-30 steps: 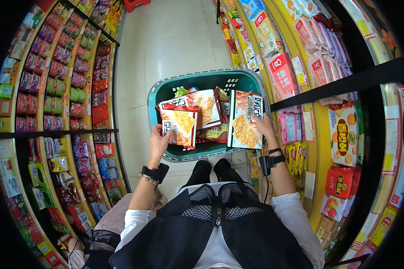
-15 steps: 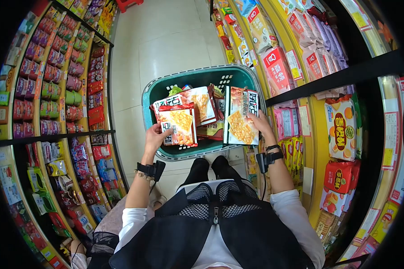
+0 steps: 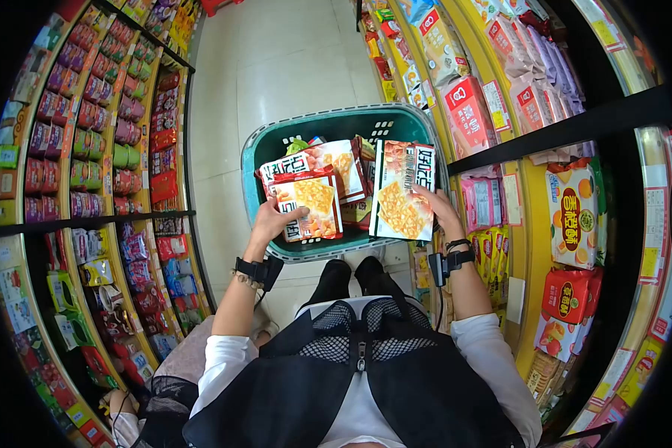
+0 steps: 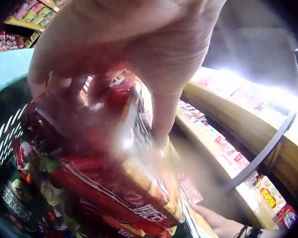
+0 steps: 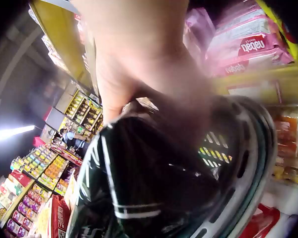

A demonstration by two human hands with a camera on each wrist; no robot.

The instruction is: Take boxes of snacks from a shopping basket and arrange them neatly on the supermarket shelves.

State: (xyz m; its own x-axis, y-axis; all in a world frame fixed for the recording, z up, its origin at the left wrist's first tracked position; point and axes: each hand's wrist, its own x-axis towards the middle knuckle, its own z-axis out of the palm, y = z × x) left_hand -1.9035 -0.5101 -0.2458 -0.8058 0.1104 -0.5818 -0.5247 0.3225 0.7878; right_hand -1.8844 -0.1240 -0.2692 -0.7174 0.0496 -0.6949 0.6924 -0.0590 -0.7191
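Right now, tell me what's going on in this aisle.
A person stands between stocked shelves over a green basket full of snack bags. The left hand grips a red snack bag, and the right hand holds a dark snack bag by its edge. Both bags are over the basket's pile.

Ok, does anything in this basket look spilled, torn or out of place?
Nothing looks spilled or torn. The green plastic basket is heaped: the red crinkly snack packet and the tall black-and-orange cracker packet stand above its rim, both held.
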